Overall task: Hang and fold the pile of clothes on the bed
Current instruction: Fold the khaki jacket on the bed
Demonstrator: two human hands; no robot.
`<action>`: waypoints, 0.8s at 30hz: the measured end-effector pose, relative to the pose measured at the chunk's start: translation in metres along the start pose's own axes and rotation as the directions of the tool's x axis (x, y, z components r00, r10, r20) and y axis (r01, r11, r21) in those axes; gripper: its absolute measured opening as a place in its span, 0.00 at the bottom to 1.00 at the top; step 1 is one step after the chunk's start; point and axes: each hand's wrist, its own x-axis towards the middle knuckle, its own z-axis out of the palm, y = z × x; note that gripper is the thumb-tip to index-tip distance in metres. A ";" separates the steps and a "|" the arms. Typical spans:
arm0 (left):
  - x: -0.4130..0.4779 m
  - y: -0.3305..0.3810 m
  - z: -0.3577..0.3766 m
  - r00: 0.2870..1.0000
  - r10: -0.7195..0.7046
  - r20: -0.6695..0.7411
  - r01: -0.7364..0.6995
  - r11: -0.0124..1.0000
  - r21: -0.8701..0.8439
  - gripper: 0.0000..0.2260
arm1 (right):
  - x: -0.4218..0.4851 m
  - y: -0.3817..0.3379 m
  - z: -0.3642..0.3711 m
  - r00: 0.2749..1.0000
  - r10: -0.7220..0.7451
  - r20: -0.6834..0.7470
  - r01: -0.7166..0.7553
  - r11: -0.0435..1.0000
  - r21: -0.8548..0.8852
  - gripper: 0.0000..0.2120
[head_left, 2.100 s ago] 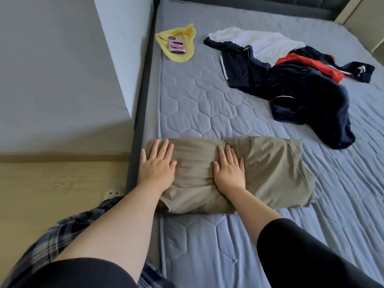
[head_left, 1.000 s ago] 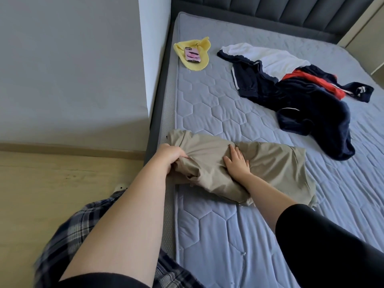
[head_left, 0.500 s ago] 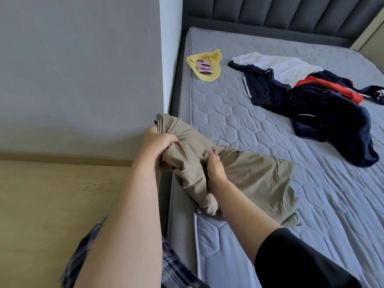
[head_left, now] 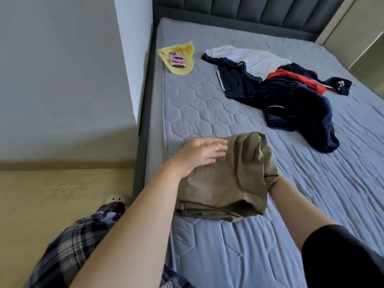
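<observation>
Khaki trousers (head_left: 228, 183), folded near the bed's (head_left: 197, 104) left edge, are being pressed by the flat, straight-fingered left hand (head_left: 199, 154). The right hand is being hidden under the fold, grip untellable. Pulled out carelessly, it could be undoing the fold. No container is being shown. The dark pile (head_left: 301, 104) is lying mid-bed.

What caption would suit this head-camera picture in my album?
Left hand flat on a folded khaki garment on the bed; dark clothes wait behind.

A home bedroom: quilted mattress (head_left: 207, 113), padded headboard (head_left: 249, 9), strewn clothes (head_left: 291, 94), wooden floor (head_left: 52, 194).
</observation>
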 end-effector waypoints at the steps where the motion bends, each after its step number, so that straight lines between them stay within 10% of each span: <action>1: 0.002 -0.005 -0.004 0.993 -0.004 -0.118 0.000 0.999 -0.032 0.09 | -0.002 -0.004 -0.009 0.999 -0.022 -0.029 0.023 0.999 0.033 0.23; 4: 0.007 -0.030 -0.013 0.940 0.067 -0.335 0.061 0.931 0.359 0.14 | -0.008 -0.004 -0.026 1.000 -0.008 0.020 0.006 0.996 0.092 0.28; 8: 0.010 -0.070 -0.011 0.977 0.069 -0.203 0.129 0.572 0.810 0.23 | -0.017 0.002 -0.033 0.993 0.030 0.117 -0.050 0.985 0.167 0.37; 11: 0.015 -0.087 -0.006 0.973 0.061 -0.222 0.179 0.406 0.896 0.27 | -0.026 -0.002 -0.021 0.995 0.021 0.102 -0.022 1.000 0.011 0.27; 13: 0.017 -0.092 0.001 0.959 0.064 -0.275 0.220 0.439 0.871 0.26 | -0.025 -0.001 -0.006 0.996 -0.026 0.081 0.047 0.960 -0.275 0.10; 18: 0.019 -0.094 -0.002 0.867 0.112 -0.486 0.227 0.780 0.583 0.23 | -0.026 0.012 0.035 0.955 -0.292 -0.055 0.155 0.649 -0.745 0.21; 24: 0.017 -0.085 -0.022 0.778 -0.068 -0.625 -0.003 0.994 -0.111 0.23 | -0.029 0.011 0.077 0.975 -0.040 0.218 0.097 0.961 -0.259 0.13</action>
